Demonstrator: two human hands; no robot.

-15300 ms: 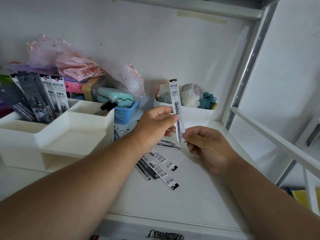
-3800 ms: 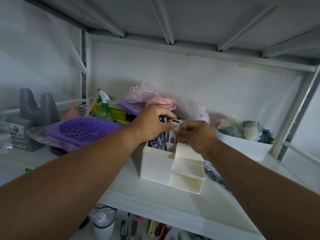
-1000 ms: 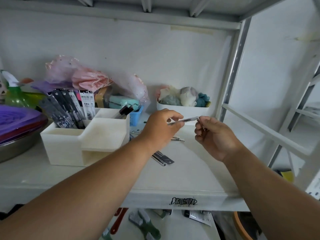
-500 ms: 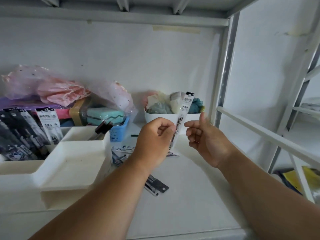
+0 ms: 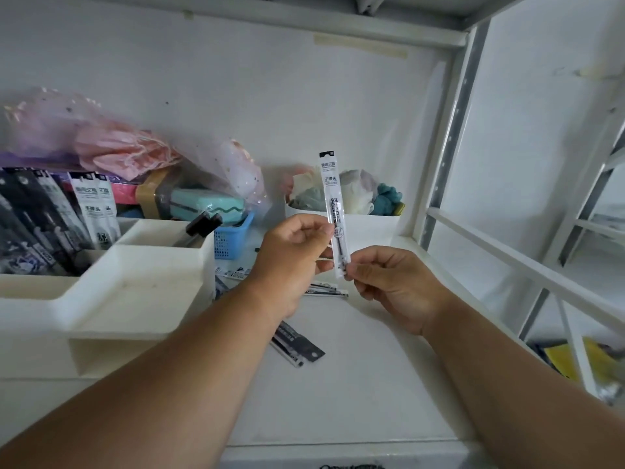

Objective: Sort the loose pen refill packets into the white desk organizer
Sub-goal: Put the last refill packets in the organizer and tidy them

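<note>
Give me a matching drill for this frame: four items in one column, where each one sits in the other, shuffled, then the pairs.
Items
1. white refill packet
2. dark packets
3. blue basket
4. white desk organizer

Places
A. flat on the shelf, partly under the left forearm
B. upright, pinched between left hand and right hand
C. at the left, with packets standing in its rear compartment
D. behind the organizer, near the back wall

Pairs: 1-B, 2-A, 3-D, 4-C
</note>
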